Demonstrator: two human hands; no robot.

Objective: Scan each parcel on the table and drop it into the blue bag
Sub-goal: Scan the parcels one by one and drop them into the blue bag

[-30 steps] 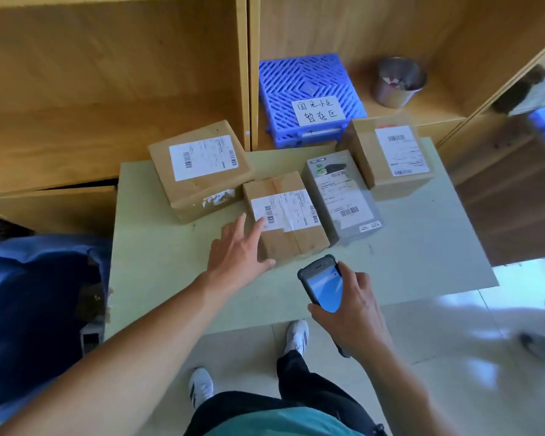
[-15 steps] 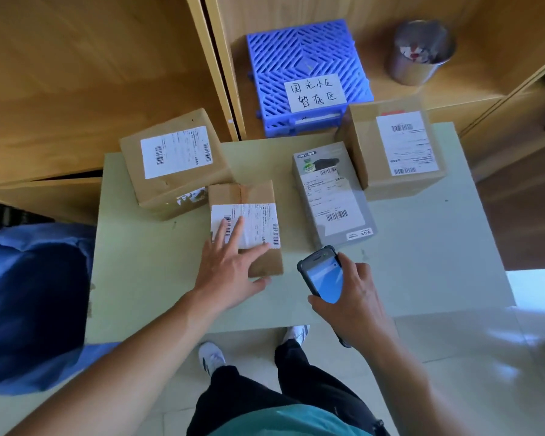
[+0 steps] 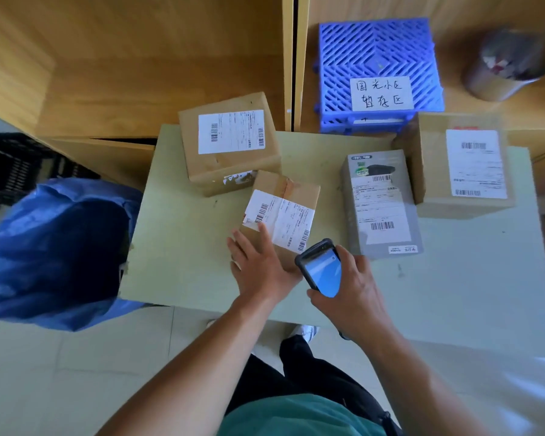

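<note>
Off to my left, the blue bag (image 3: pixel 54 247) sat on the floor right against the table's edge, mouth gaping open and dark inside, with a black crate (image 3: pixel 13 171) behind it. On the pale green table (image 3: pixel 183 262), the first parcel from that side was the big box (image 3: pixel 230 143), label up, at the back corner. Just in front of it, turned a bit crooked, was the small box (image 3: pixel 283 209), taped across the top with a white label wrapped over it. Couldn't tell whether those two touched. My left hand (image 3: pixel 261 265) lay flat on its near corner, fingers straight and a little spread, one fingertip reaching the label's edge.

Right beside that, my right hand (image 3: pixel 353 291) was wrapped around the scanner (image 3: pixel 323 269), screen glowing blue and facing up at me, its top end over the small box's near right corner.

Further right lay the grey box (image 3: pixel 379 202), flat, with a long label and barcodes. Right up against its far side was the brown box (image 3: pixel 463 165), taller, label on top. Behind those, on the wooden shelf (image 3: pixel 139 73), were a blue crate (image 3: pixel 378 64) with a handwritten paper sign and, further right, a metal cup (image 3: pixel 510 64), too blurry to see what was in it.
</note>
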